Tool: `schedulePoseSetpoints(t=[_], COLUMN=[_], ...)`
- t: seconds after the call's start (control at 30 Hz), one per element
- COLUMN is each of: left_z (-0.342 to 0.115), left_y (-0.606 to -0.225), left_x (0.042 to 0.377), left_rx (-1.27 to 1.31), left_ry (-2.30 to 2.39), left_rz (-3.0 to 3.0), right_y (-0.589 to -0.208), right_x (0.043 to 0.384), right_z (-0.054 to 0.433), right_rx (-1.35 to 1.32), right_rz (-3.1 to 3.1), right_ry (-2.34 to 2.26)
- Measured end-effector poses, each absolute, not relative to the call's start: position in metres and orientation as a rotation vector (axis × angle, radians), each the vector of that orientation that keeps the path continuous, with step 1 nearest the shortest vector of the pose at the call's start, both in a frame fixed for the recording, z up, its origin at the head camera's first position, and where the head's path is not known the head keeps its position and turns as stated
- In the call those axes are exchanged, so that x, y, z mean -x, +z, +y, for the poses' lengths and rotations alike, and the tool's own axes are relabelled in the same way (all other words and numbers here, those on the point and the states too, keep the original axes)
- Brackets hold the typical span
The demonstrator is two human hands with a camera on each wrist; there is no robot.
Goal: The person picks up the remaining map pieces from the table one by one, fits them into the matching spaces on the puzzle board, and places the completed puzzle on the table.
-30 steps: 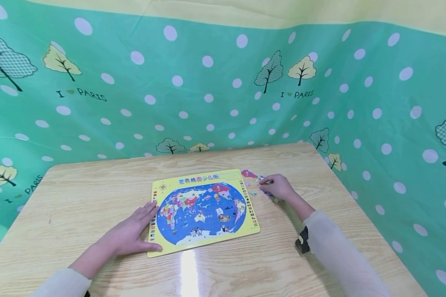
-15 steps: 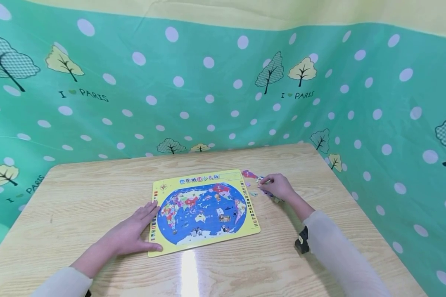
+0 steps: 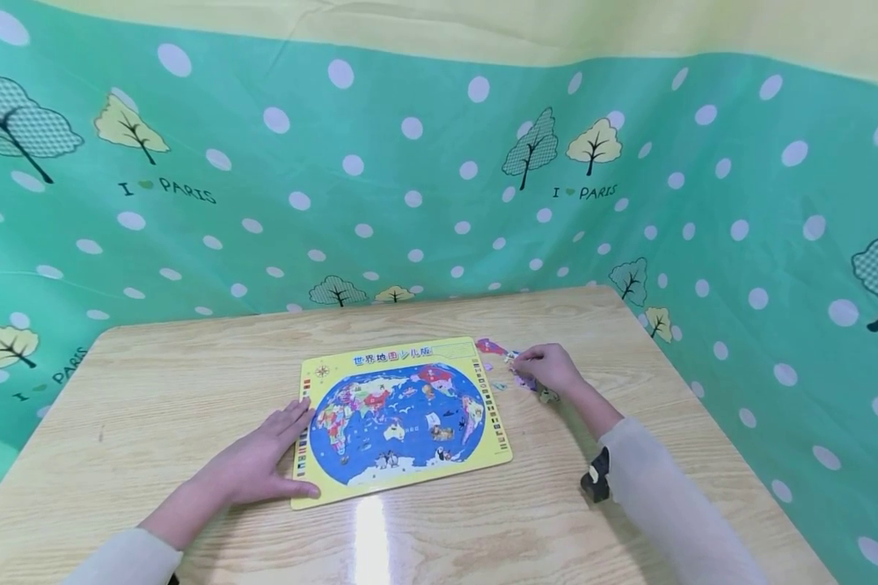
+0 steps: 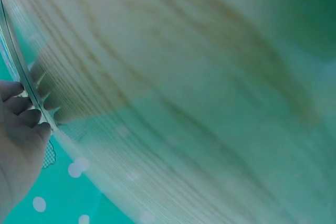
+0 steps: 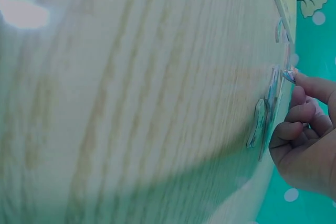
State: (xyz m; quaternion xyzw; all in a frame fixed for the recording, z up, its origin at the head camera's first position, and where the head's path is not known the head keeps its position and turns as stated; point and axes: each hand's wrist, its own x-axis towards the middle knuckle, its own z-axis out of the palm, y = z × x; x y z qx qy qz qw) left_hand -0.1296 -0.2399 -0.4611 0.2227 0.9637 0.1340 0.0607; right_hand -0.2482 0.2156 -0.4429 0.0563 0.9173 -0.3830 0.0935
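A yellow-bordered world map puzzle board lies flat on the wooden table. My left hand rests along its left side, fingers extended and thumb at the near corner. To the board's right, my right hand pinches a small printed puzzle piece between thumb and finger. The other fingers of that hand are curled in. Around and under it lie several loose puzzle pieces, among them a red and purple one by the board's far corner and a pale one in the right wrist view. The hand partly hides the pile.
The wooden table reaches back to a green polka-dot cloth hanging behind and at the right. A bright light reflection lies on the tabletop in front of the board.
The head view has tilted up slightly. My right hand has shifted very slightly, showing a bit more of the pieces beneath it. The left hand stays on the board.
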Motion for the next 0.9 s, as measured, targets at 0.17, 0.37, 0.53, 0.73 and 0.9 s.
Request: schedulePoseSetpoints(t=[0.17, 0.37, 0.53, 0.73, 0.9], left_z=[-0.239, -0.239, -0.239, -0.238, -0.238], left_y=[-0.461, -0.460, -0.459, -0.457, -0.456], left_x=[0.130, 0.130, 0.130, 0.130, 0.130], left_rx=[-0.669, -0.670, -0.686, -0.677, -0.685], left_ry=[0.402, 0.404, 0.409, 0.407, 0.409], left_rz=[2.908, 2.904, 2.911, 2.902, 2.905], right_y=[-0.439, -0.436, -0.434, -0.432, -0.432], right_x=[0.247, 0.247, 0.245, 0.241, 0.239], right_z=[0.215, 0.211, 0.203, 0.191, 0.183], right_rx=[-0.230, -0.214, -0.187, -0.164, -0.135], right_rz=[2.669, 2.633, 2.629, 2.617, 2.612], right_ry=[-1.185, -1.212, -1.220, -1.242, -1.241])
